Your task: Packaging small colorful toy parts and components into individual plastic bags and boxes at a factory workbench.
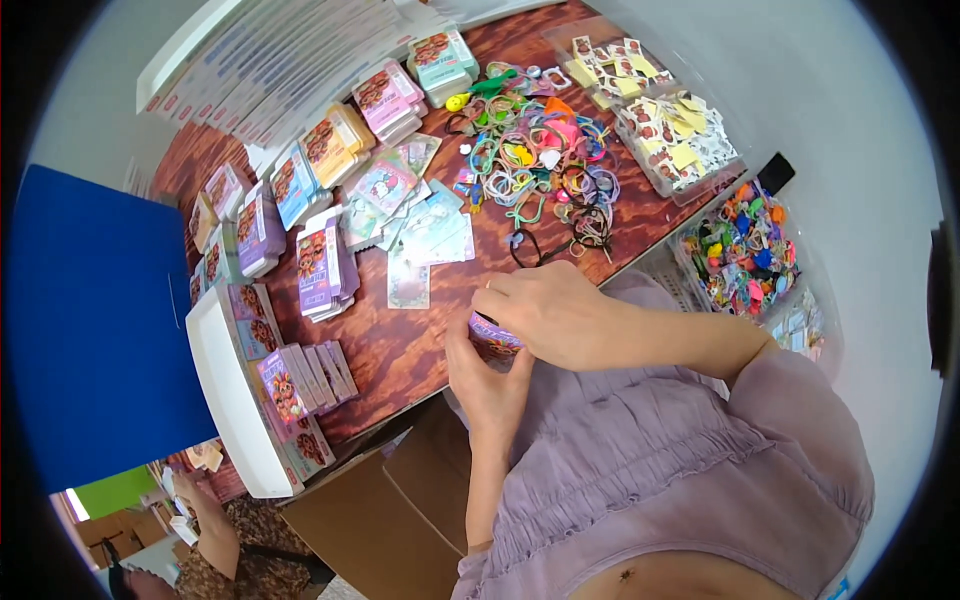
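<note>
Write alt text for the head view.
A person's left hand holds a small purple box, the right hand over its top, beside a red-brown patterned table. On it lie loose shiny cards, a heap of colourful loops and stacked packs; a co-worker shows at lower left.

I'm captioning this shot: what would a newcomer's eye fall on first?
Probably the tangle of colourful bands on the table, top centre. Next, perhaps the big blue panel at left, then the purple box in the left hand, the right hand over it.
</note>
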The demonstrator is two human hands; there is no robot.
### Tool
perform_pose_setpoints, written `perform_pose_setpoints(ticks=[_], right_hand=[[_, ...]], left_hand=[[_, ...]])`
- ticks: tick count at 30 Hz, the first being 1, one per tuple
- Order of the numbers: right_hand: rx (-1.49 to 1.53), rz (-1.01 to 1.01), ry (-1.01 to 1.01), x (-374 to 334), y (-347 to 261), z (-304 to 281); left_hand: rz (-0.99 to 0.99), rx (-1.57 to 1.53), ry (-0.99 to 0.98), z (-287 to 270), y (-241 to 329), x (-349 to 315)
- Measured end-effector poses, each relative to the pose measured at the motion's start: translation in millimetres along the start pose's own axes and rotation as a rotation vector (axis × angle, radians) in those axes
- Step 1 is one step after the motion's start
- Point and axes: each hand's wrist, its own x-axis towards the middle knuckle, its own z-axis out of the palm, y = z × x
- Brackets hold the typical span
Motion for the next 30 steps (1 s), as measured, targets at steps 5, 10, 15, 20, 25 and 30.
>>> perform_pose_setpoints(ticks=[5,10,15,20,25,30], right_hand=[[0.251,-0.12,0.142,-8.1,-2.7,-5.9],[0.291,-0.175,0.273,-36.4,-5.0,12.5],[0.671,0.063,0.407,-55.1,-15.4,20.6],[0.954,0.108,0.4,-68.2,-14.2,17.7],[0.816,-0.082,0.281,-76.6,0.5,15.1],[0.908,0.039,0.28,-84.8,-11.2,24.9]], left_hand=[[0.054,-0.036,0.073,-7.8,2.3,-7.9],[0.098,-0.396,0.172,0.2,-4.3,-23.1],[0.097,-0.395,0.085,-7.6,3.3,-45.6],[0.088,-0.637,0.063,-20.8,37.4,-65.1],[0.111,-0.596,-0.075,-26.8,24.2,-72.3],[0.066,-0.535,-0.119,-35.5,21.4,-75.2]])
